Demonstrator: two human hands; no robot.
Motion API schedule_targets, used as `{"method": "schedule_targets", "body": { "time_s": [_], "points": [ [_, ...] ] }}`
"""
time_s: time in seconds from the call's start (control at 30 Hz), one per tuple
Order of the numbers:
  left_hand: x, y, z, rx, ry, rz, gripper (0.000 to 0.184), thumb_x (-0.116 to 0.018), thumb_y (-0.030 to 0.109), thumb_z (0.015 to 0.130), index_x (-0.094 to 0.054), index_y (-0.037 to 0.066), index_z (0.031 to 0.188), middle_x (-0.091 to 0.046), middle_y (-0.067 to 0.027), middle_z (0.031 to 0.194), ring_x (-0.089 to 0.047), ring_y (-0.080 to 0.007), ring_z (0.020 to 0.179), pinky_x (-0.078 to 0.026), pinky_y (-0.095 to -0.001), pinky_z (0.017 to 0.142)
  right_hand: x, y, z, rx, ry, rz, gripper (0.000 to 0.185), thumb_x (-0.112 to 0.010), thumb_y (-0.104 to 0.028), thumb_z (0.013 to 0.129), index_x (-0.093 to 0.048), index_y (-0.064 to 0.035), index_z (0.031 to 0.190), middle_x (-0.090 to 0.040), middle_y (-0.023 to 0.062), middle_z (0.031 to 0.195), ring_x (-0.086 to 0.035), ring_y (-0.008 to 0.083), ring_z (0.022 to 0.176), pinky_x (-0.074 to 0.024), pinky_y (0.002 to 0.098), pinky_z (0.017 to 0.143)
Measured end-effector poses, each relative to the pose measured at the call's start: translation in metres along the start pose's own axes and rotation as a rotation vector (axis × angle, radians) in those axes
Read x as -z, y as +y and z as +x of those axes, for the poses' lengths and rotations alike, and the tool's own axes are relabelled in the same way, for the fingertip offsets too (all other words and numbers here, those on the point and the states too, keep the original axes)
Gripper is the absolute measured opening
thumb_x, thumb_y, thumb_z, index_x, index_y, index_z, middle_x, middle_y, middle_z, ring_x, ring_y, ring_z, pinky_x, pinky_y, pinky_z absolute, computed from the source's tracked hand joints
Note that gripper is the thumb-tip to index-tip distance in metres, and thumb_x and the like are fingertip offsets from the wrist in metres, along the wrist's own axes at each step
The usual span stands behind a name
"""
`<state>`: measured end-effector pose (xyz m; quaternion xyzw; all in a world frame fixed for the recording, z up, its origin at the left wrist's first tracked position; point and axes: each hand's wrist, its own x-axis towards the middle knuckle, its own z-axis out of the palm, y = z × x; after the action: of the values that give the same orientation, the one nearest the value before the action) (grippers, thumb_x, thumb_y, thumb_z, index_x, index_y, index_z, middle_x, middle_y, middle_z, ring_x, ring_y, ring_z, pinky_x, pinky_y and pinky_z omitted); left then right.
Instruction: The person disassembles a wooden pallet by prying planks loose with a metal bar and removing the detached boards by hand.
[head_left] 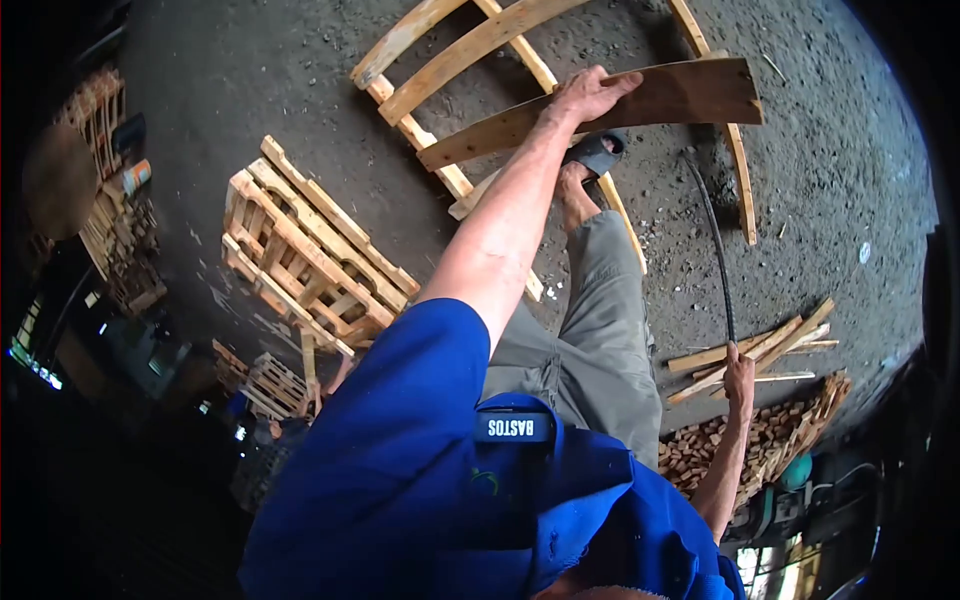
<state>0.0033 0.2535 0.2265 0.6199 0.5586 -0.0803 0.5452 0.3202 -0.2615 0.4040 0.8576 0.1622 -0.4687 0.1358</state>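
Observation:
My left hand is closed around the upper edge of a wide wooden plank, which is tilted on its edge above a pallet frame. The slatted wooden pallet frame lies on the ground, partly hidden by the plank and my arm. Off to the right, my right hand grips the lower end of a long dark pry bar; its far tip is near the ground, close to the plank. One foot in a black sandal stands at the plank's near edge.
A stack of wooden pallets stands to the left. Loose wooden strips lie at the right beside a pile of small wood blocks. More pallets and another person's arm show at lower left. The ground is rough.

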Motion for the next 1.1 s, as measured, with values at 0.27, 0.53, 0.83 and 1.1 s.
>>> {"method": "schedule_targets", "body": {
  "time_s": [0.27,0.53,0.83,1.1],
  "points": [
    [0.027,-0.040,-0.076,-0.215,0.196,-0.033,0.105,-0.030,0.102,0.069,-0.069,0.009,0.095,-0.073,-0.0201,0.090,-0.070,-0.0388,0.100,-0.052,-0.0483,0.089,0.030,-0.068,-0.004,-0.038,0.004,-0.164,0.068,-0.052,-0.055,0.099,-0.058,0.0075,0.074,-0.055,0.0210,0.064,-0.059,0.0337,0.062,-0.0482,0.0509,0.066],
    [0.125,-0.130,-0.277,-0.566,0.176,-0.299,0.077,-0.032,0.077,0.095,-0.058,0.005,0.087,-0.062,-0.0146,0.086,-0.063,-0.0342,0.087,-0.048,-0.0450,0.081,0.055,-0.126,0.019,0.071,0.077,-0.554,0.068,-0.053,-0.057,0.094,-0.071,0.0078,0.100,-0.069,0.0340,0.099,-0.067,0.0483,0.103,-0.0511,0.0527,0.091],
    [0.211,-0.275,-0.430,-0.541,0.201,-0.553,0.062,-0.053,0.063,0.098,-0.059,0.001,0.096,-0.063,-0.0075,0.090,-0.061,-0.0208,0.087,-0.050,-0.0370,0.083,-0.013,-0.157,0.037,0.127,0.226,-0.527,0.054,-0.056,-0.047,0.091,-0.073,0.0030,0.100,-0.070,0.0276,0.082,-0.074,0.0397,0.087,-0.0550,0.0489,0.071],
    [0.283,-0.460,-0.570,-0.404,0.212,-0.884,0.087,-0.022,0.080,0.091,-0.067,0.006,0.078,-0.066,-0.0063,0.085,-0.061,-0.0246,0.100,-0.041,-0.0454,0.104,-0.187,-0.125,-0.114,-0.165,0.027,0.375,0.048,-0.058,-0.052,0.098,-0.060,-0.0092,0.076,-0.042,-0.0022,0.049,-0.033,0.0129,0.033,-0.0240,0.0323,0.033]
  ]
}}
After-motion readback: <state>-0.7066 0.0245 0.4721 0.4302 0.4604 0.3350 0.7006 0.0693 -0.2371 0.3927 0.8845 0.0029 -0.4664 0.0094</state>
